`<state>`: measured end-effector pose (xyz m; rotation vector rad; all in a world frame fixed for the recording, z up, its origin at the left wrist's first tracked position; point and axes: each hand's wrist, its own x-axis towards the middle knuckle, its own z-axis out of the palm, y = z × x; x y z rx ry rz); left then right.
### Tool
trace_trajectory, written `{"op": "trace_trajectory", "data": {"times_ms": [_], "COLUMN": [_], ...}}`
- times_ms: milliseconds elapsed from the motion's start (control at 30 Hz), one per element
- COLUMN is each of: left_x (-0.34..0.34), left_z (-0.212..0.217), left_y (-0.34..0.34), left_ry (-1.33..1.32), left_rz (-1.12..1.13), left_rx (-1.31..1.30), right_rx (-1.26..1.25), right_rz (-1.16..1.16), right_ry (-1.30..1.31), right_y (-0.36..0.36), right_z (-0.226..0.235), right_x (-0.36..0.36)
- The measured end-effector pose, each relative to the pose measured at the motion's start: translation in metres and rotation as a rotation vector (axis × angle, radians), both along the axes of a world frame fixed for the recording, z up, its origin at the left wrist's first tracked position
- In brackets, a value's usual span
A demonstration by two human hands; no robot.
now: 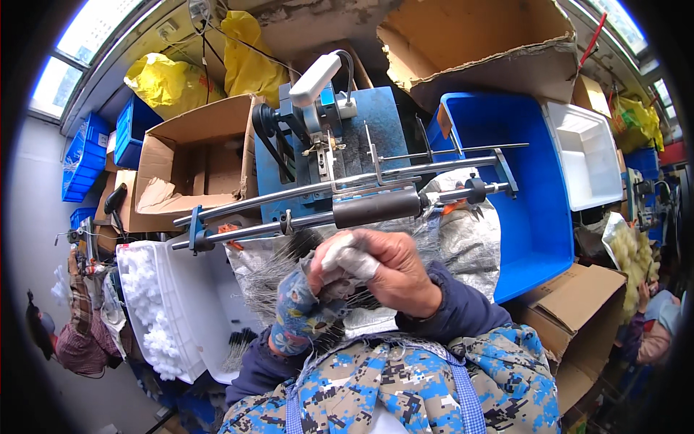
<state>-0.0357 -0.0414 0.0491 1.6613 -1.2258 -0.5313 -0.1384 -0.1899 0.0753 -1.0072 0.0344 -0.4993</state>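
Observation:
My two hands meet in front of the machine's lower bar. My left hand (pixel 312 289) wears a worn blue patterned glove, and its fingers are closed. Against it presses my right hand (pixel 401 271), its fingers bent and closed, with white wrapping on the fingertips. Whatever lies between the fingers is hidden. Around and beneath both hands many thin wire strands (pixel 262 286) spread over a silvery sheet (pixel 481 249) on my lap. A dark bristly tuft (pixel 302 244) shows just behind the left hand.
Ahead stands a blue machine (pixel 379 119) with long metal rods (pixel 264 230) running across. A white bin (pixel 210 329) with white fluffy pieces (pixel 150 307) is on the left; a large blue bin (pixel 531 239) is on the right. Cardboard boxes (pixel 571 307) stand around. Other people work at both sides.

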Motion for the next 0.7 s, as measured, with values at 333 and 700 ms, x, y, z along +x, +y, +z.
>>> {"op": "trace_trajectory", "data": {"times_ms": [333,700], "left_x": [0.068,0.066], "left_z": [-0.053,-0.069], "left_y": [0.045,0.048], "left_ry": [-0.689,-0.460], "left_rz": [-0.176,-0.067], "left_rx": [0.469,0.535], "right_rx": [-1.740,-1.823], "right_rz": [-0.466,-0.343], "right_ry": [0.753,0.891], "right_y": [-0.106,-0.123], "right_z": [-0.030,-0.072], "right_x": [0.079,0.107]}}
